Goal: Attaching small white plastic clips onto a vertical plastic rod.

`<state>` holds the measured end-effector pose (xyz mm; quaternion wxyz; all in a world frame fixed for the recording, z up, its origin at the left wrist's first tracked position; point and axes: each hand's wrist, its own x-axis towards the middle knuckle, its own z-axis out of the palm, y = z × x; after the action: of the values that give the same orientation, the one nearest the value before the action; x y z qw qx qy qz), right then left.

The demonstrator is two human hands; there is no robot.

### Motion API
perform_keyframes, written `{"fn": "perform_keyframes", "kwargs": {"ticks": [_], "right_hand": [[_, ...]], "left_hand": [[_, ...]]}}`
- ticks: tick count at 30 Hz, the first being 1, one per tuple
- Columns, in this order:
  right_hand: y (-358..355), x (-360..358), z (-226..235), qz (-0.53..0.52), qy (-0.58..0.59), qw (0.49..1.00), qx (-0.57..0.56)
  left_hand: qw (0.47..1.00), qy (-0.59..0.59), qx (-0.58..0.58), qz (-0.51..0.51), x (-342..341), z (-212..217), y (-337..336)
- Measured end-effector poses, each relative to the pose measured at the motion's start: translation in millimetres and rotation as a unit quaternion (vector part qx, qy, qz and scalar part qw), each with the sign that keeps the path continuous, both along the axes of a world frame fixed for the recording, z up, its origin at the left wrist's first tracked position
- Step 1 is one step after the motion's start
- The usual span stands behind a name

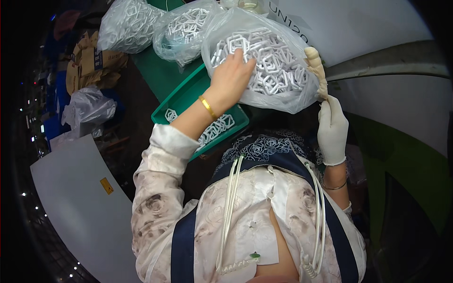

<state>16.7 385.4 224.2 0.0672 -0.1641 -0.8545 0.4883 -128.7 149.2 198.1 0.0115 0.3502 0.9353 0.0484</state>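
My bare left hand point(231, 78), a gold bracelet at its wrist, reaches over a clear plastic bag point(302, 99) full of white angular plastic rings point(276, 70). Its fingers are curled down at one white plastic ring point(238, 42), which appears gripped at the fingertips. To the right of the bag is my right hand point(332, 132) in a white glove. Beige ribbed coverings wrap its outstretched finger part, which points up along the bag's right edge. The rest of its fingers are partly hidden. Below my left forearm, a green tray point(240, 118) holds more such rings point(217, 129).
Two more plastic bags of white rings point(130, 23) point(186, 26) stand at the far left of the green surface point(146, 70). Brown paper sacks point(96, 61) and a crumpled plastic bag point(89, 111) lie farther left. A pale panel point(80, 203) is at lower left; a white machine body point(368, 28) rises at far right.
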Motion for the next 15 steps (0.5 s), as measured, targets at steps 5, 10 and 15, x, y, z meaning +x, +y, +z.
{"fn": "perform_keyframes", "kwargs": {"ticks": [5,10,15], "right_hand": [[-0.8,-2.5,2.6,0.002,0.004,1.000,0.000],[-3.1,-6.3,8.6,-0.002,-0.019,1.000,0.012],[-0.2,-3.5,5.1,-0.009,-0.004,1.000,0.004]], "left_hand": [[0.995,-0.010,0.104,0.008,-22.9,-12.8,54.3],[0.958,0.011,0.285,-0.023,-3.1,-36.0,75.9],[0.989,0.045,0.135,0.034,2.5,-24.1,22.0]]}}
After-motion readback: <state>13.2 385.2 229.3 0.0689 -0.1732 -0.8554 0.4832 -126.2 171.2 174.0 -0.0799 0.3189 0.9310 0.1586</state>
